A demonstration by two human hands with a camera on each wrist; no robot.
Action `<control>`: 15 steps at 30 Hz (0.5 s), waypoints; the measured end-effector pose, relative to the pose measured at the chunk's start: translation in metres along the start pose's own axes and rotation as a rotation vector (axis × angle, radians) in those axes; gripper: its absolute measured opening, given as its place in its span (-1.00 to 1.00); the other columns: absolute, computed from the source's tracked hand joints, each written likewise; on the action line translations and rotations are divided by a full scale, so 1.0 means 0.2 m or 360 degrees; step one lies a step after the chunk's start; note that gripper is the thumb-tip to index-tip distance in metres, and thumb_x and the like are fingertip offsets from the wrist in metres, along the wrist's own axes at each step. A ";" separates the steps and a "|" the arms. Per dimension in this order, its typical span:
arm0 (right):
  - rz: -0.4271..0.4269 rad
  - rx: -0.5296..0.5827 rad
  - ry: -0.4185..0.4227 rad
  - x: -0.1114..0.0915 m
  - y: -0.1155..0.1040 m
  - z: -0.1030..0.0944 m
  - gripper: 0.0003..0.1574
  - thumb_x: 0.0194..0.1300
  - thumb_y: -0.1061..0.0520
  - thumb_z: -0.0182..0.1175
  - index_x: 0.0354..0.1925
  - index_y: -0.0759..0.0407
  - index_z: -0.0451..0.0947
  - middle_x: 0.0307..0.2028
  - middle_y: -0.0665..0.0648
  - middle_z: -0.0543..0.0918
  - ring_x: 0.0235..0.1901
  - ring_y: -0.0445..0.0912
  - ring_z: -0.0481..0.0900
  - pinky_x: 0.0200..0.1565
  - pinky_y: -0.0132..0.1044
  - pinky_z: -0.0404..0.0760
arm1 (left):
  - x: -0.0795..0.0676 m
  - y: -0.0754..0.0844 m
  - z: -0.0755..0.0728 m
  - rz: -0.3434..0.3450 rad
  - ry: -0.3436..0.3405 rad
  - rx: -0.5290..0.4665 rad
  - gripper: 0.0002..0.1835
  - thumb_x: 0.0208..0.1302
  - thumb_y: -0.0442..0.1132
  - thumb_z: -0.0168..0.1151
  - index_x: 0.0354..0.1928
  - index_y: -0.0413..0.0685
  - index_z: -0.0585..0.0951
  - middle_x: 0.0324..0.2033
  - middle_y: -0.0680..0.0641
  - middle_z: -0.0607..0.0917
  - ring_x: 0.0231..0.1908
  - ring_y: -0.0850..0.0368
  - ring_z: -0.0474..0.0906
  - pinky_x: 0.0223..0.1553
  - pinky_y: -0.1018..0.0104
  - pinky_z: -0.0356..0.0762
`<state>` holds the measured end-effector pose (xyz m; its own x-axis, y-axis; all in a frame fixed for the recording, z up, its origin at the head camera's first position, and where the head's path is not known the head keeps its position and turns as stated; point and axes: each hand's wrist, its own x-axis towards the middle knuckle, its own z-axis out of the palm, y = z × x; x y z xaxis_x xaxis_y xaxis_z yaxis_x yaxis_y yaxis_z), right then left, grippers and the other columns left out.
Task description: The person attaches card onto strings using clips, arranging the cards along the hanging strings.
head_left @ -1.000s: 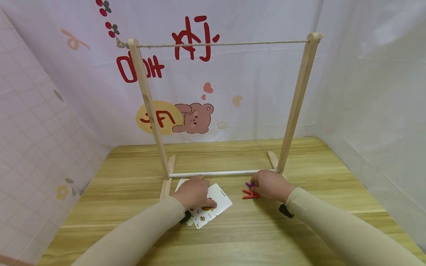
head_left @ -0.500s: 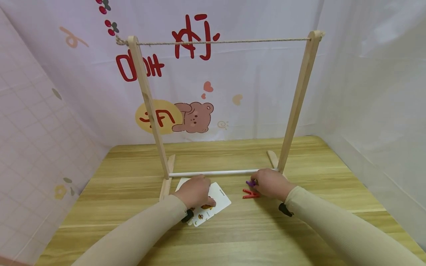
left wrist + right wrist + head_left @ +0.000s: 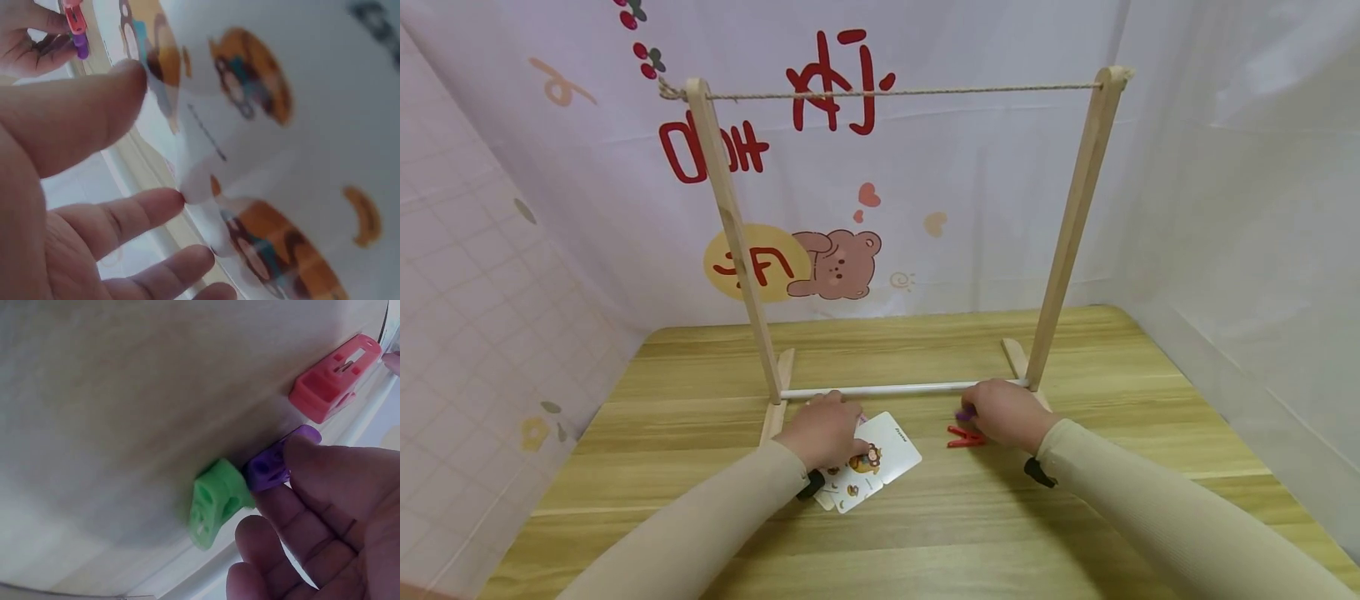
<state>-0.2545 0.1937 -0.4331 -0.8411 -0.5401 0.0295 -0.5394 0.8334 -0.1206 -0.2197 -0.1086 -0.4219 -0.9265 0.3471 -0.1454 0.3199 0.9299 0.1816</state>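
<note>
My left hand (image 3: 822, 429) lies over white picture cards (image 3: 889, 446) in the head view. The left wrist view shows its thumb (image 3: 119, 87) against a printed card (image 3: 306, 144) and relaxed, nearly straight fingers at the card's edge. A firm grip on the card is not visible. At the right, my right hand (image 3: 1009, 412) pinches a purple clothespin (image 3: 269, 465) between thumb and forefinger, close to the tabletop. Beside it lie a red clothespin (image 3: 964, 437) and a green clothespin (image 3: 215, 500); the green one is hidden in the head view.
A wooden frame (image 3: 1075, 225) stands behind both hands, with a twine line (image 3: 925, 90) strung across its top and a white rod (image 3: 887, 389) low between its posts. The wooden tabletop (image 3: 940, 533) runs back to a printed cloth backdrop (image 3: 970, 167).
My left hand has shifted slightly left, uncovering a monkey picture on the upper card. My right hand has moved only a little, staying at the purple clothespin.
</note>
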 end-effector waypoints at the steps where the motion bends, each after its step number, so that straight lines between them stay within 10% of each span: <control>1: -0.0001 0.0002 0.0005 0.00 0.00 0.00 -0.85 0.27 0.24 0.44 -0.39 0.03 0.68 -0.42 -0.06 0.76 -0.41 -0.23 0.64 -0.29 -0.24 0.69 | 0.00 -0.01 0.00 0.0005 -0.0009 -0.0007 -0.51 0.30 0.16 0.47 0.09 0.00 0.69 -0.04 -0.06 0.67 -0.02 -0.01 0.55 0.09 -0.04 0.57; 15: 0.0016 -0.0008 0.0031 0.01 0.01 0.02 -0.81 0.26 0.31 0.34 -0.39 0.06 0.57 -0.46 -0.02 0.64 -0.40 -0.14 0.60 -0.27 -0.15 0.66 | 0.02 -0.06 -0.02 0.0021 -0.0081 -0.0100 -0.57 0.17 0.10 0.58 -0.05 0.08 0.68 -0.19 -0.04 0.57 -0.19 0.01 0.47 -0.20 0.09 0.48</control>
<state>-0.2578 0.1939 -0.4381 -0.8471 -0.5293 0.0475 -0.5310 0.8394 -0.1163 -0.2285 -0.1184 -0.4208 -0.9104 0.3666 -0.1916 0.3176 0.9163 0.2442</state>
